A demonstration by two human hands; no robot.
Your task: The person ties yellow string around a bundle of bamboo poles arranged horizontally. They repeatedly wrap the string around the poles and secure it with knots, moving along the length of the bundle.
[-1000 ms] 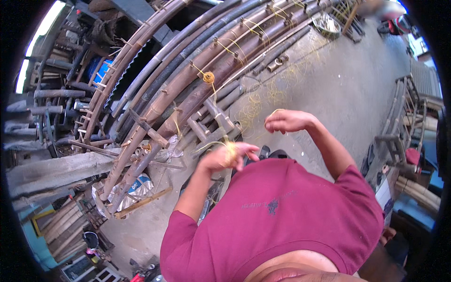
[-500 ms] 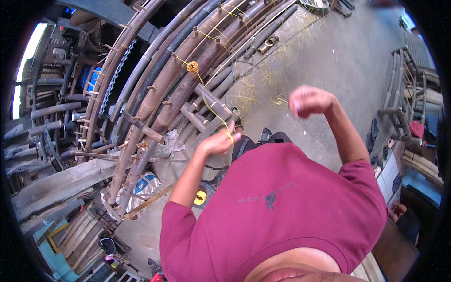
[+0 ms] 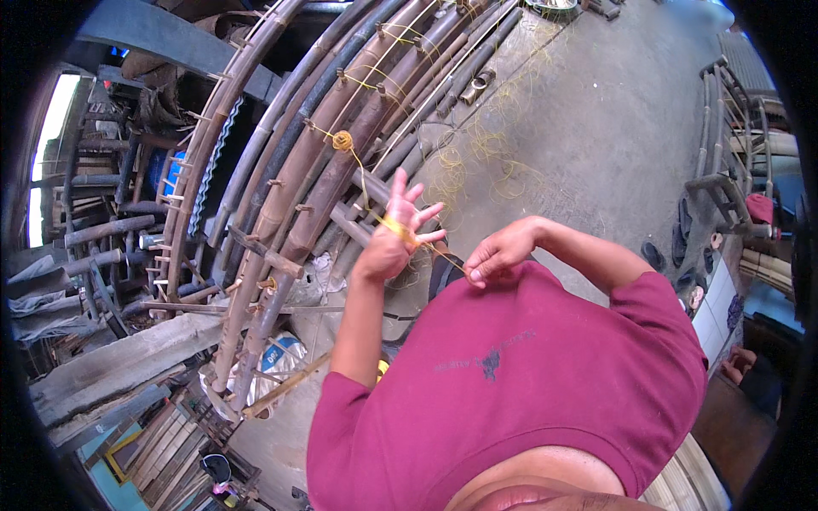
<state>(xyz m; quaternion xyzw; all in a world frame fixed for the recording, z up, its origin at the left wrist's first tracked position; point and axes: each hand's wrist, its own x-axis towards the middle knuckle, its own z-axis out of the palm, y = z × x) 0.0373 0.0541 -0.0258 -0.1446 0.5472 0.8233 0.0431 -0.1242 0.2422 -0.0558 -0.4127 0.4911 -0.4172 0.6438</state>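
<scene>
Yellow string loops around the palm of my left hand, whose fingers are spread apart. Closer to my body, my right hand pinches the same string between thumb and fingers. A short taut length runs between the two hands. From my left hand the string also leads up to a small orange-yellow coil, which hangs by a peg on the brown bamboo poles. Loose yellow strands lie tangled on the floor beyond my hands.
Long curved poles with pegs fill the left side, near a white and blue sack. A bamboo frame stands at the right, with sandals beside it. Another person's hand shows at the lower right. Concrete floor stretches ahead.
My right hand has come down and inward from the upper right, near my left hand. My left hand has risen and turned, its fingers spreading. String now stretches between them.
</scene>
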